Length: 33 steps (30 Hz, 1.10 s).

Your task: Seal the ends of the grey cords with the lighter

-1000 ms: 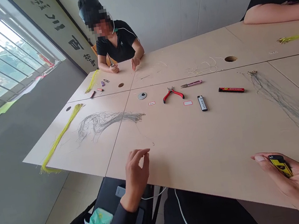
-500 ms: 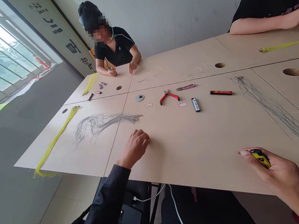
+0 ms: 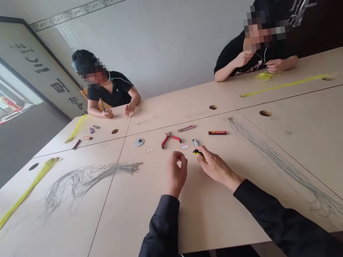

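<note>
Gripping a yellow lighter (image 3: 199, 153) between thumb and fingers, the right hand (image 3: 216, 166) hovers over the table (image 3: 203, 209) at frame centre, while the left hand (image 3: 176, 174) beside it pinches its thumb and forefinger together; whether they hold anything I cannot tell. Just above them lie red pliers (image 3: 169, 139), a black-and-silver lighter (image 3: 195, 143) and a red-and-black lighter (image 3: 217, 132). Grey wire strands (image 3: 83, 182) spread at left, another wire bundle (image 3: 279, 159) runs toward the lower right edge, leaving bare tabletop between near the lower edge.
</note>
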Tool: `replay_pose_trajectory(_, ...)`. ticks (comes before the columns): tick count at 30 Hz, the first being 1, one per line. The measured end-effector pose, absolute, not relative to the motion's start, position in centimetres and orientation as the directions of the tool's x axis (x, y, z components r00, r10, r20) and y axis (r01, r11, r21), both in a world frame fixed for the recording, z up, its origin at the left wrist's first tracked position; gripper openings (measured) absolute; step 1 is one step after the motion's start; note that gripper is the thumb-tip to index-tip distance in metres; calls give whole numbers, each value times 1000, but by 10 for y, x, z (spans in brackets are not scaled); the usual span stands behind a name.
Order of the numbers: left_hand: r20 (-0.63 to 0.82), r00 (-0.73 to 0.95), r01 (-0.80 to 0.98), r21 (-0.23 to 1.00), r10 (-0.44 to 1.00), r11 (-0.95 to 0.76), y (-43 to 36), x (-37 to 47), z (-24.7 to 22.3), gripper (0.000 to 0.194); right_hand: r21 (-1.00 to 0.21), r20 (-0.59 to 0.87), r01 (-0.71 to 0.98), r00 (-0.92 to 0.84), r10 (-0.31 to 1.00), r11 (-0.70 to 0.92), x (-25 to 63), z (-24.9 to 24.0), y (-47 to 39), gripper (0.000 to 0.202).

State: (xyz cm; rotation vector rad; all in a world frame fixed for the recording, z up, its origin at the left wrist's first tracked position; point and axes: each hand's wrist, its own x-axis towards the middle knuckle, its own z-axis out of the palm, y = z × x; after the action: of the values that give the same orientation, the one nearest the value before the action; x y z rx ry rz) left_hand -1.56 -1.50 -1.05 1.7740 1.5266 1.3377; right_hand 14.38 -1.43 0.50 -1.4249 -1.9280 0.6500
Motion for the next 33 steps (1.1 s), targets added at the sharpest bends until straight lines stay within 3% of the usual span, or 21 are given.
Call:
replay_pose_trajectory(4, 258, -133, 313, 927, 957, -206, -1, -5, -20, 13, -798, 296, 506, -142, 944, 327, 129, -8, 4, 31)
replay_pose_trajectory(9, 191, -76, 123, 976, 979, -180, -2, -8, -24, 21, -930, 164, 316, -104, 981, 189, 133, -18, 3, 35)
replay_pose_trajectory(14, 205, 29, 98, 974, 978, -207, -5, -6, -17, 21, -975, 105, 171, -205, 973, 141, 139, -12, 4, 35)
replay_pose_trajectory(25, 198, 69, 362, 909, 978, -209, -5, -5, -18, 18, -866, 222, 432, -118, 968, 251, 150, -9, -3, 28)
replay_pose_trajectory(33, 234, 53, 435, 870, 971, -233, -6, -3, -17, 18, -831, 230, 487, -138, 963, 268, 152, -11, -2, 25)
